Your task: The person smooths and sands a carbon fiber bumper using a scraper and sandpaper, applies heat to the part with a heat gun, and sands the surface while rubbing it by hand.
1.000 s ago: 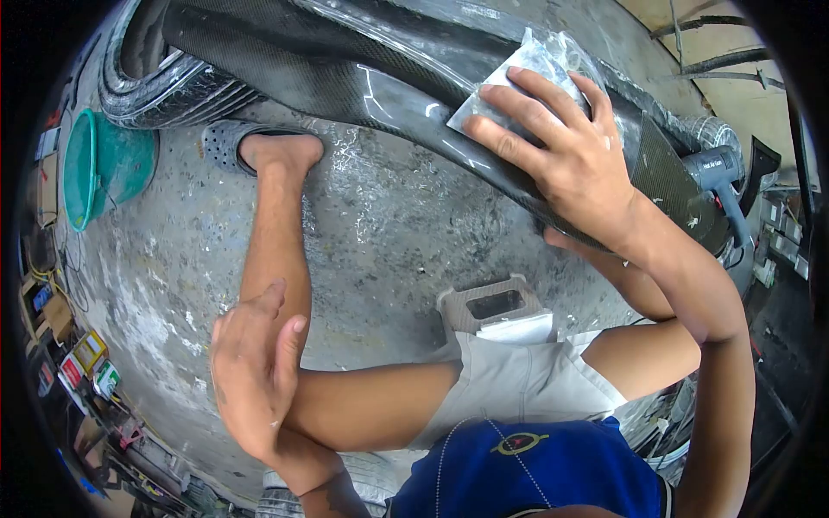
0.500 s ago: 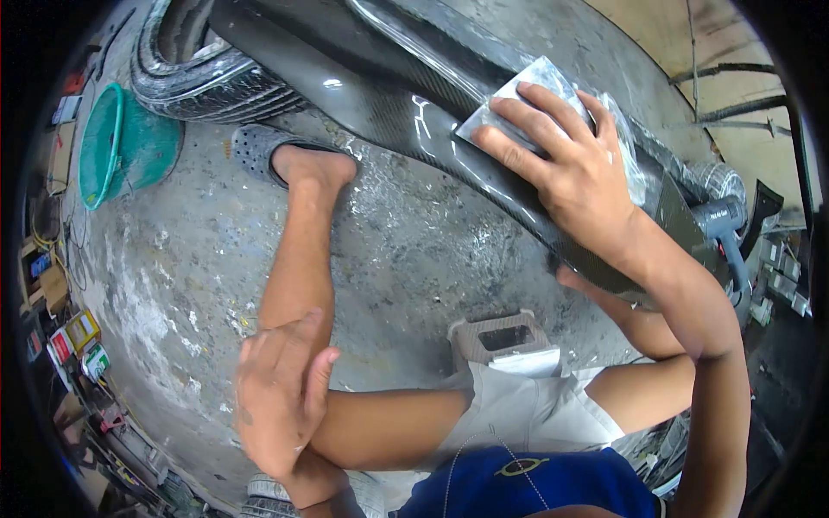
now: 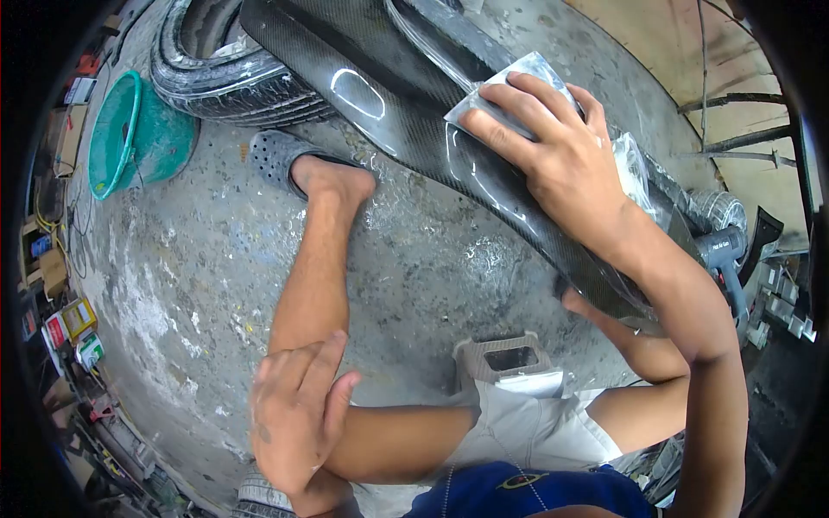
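A glossy black carbon-fibre panel with a raised ridge stretches diagonally from the upper left towards the lower right. My right hand lies on it, fingers spread and bent over a pale, flat square pad pressed to the panel's surface. What the pad is made of I cannot tell. Under the wrist side of that hand, some crumpled clear plastic shows. My left hand rests on my left knee, its fingers extended and nothing in it.
A worn tyre lies beneath the panel's far left end. Left of it stands a green bucket. A heat gun sits near the panel's right end. Between my legs is a small stool. Boxes and clutter line the left edge.
My right hand and the pad have slid leftward along the panel. The whole view has shifted a little. My left hand stays on the knee.
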Motion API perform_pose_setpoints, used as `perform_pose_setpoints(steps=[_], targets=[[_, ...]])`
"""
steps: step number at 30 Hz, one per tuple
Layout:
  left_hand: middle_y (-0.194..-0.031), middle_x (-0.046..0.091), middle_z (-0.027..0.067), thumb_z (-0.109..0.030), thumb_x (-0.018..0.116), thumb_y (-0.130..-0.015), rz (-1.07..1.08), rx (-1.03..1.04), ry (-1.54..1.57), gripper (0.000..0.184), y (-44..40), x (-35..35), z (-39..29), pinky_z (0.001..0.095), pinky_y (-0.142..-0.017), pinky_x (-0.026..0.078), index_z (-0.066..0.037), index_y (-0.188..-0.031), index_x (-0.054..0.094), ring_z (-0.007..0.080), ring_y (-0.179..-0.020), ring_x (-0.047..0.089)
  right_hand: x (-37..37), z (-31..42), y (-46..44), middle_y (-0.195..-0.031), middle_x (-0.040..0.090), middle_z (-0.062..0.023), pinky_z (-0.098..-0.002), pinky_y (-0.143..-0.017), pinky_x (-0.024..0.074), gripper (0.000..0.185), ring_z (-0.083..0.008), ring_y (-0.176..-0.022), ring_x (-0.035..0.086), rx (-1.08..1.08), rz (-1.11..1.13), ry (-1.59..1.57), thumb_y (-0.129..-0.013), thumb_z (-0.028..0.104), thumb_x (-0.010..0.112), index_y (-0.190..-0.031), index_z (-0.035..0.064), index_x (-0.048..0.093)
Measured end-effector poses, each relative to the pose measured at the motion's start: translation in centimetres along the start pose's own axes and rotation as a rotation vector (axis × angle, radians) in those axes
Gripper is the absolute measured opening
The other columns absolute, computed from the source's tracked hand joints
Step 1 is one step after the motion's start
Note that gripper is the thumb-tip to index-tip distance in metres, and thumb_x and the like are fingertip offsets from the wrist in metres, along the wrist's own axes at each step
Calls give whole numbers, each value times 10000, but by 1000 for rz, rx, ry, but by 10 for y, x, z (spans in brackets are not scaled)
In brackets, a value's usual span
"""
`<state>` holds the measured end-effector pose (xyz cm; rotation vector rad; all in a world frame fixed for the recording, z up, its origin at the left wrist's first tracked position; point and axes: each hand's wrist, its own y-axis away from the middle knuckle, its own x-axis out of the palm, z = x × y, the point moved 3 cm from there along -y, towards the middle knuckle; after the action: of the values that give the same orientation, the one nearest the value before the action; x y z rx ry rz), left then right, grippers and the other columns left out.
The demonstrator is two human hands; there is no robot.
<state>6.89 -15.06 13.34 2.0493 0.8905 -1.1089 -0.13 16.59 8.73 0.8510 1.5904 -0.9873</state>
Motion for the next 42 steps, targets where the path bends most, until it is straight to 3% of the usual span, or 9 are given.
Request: perform_pose_setpoints(steps=[15, 18, 24, 26, 29, 31, 33, 34, 42], targets=[[-1074, 707, 102, -227, 769, -869, 33, -11, 21, 461, 1, -4, 2, 413, -843, 495, -33, -1277, 679, 300, -935, 656, 12, -6, -41, -1388, 608, -12, -519, -1045, 433, 715, -255, -1350, 540, 57, -84, -138, -749, -105, 568, -1358, 260, 654], [-1067, 706, 104, -226, 766, -874, 33, -18, 29, 454, 3, -4, 2, 408, -843, 493, -33, -1275, 678, 298, -936, 657, 17, -10, -51, -1345, 618, -16, -592, -983, 455, 458, -228, -1315, 549, 29, -132, -128, -913, 67, 592, -1328, 253, 646], [-1046, 707, 100, -229, 759, -872, 6, -2, 51, 436, 2, -3, 4, 407, -843, 492, -30, -1253, 684, 288, -938, 664, 30, -13, -99, -1368, 608, -26, -605, -967, 455, 461, -226, -1329, 538, 25, -183, -93, -904, 68, 605, -1328, 241, 657], [-1064, 703, 166, -212, 758, -882, 77, -89, 114, 410, 3, -2, 7, 452, -855, 489, -35, -1244, 682, 373, -945, 645, 32, -13, -104, -1381, 605, -22, -561, -992, 446, 517, -231, -1334, 532, 27, -178, -79, -888, 23, 566, -1345, 247, 655], [-1059, 707, 179, -226, 740, -902, 39, -118, 78, 397, 3, 0, 12, 462, -872, 490, -31, -1242, 676, 386, -965, 652, 25, -13, -112, -1392, 615, -20, -509, -1028, 441, 565, -235, -1334, 541, 2, -207, -31, -872, -37, 533, -1353, 232, 659], [-1056, 709, 184, -227, 733, -909, 56, -122, 90, 390, 5, 4, 10, 463, -882, 491, -25, -1237, 674, 388, -969, 658, 18, -22, -102, -1390, 627, -22, -502, -1039, 445, 556, -233, -1328, 555, 3, -221, -6, -872, -51, 541, -1345, 211, 666], [-1053, 711, 189, -229, 726, -916, 43, -131, 81, 384, 2, 5, 8, 464, -893, 492, -19, -1233, 673, 390, -974, 665, 4, -32, -100, -1370, 615, -88, -541, -996, 472, 394, -273, -1299, 567, -157, -340, -34, -937, 155, 603, -1330, 121, 600], [-1052, 712, 189, -225, 724, -920, 26, -104, 95, 376, 0, 5, 6, 460, -900, 493, -18, -1230, 673, 384, -969, 671, -7, -36, -93, -1406, 593, -53, -503, -1005, 396, 531, -240, -1346, 499, -135, -387, -53, -804, 140, 633, -1334, 167, 626], [-1041, 714, 187, -198, 724, -935, -31, 24, 138, 354, -23, 25, -10, 414, -881, 524, -2, -1226, 676, 356, -968, 687, -104, -53, 22, -1358, 630, -113, -475, -1034, 427, 623, -302, -1274, 573, -170, -306, 88, -767, 5, 622, -1376, 137, 627]])
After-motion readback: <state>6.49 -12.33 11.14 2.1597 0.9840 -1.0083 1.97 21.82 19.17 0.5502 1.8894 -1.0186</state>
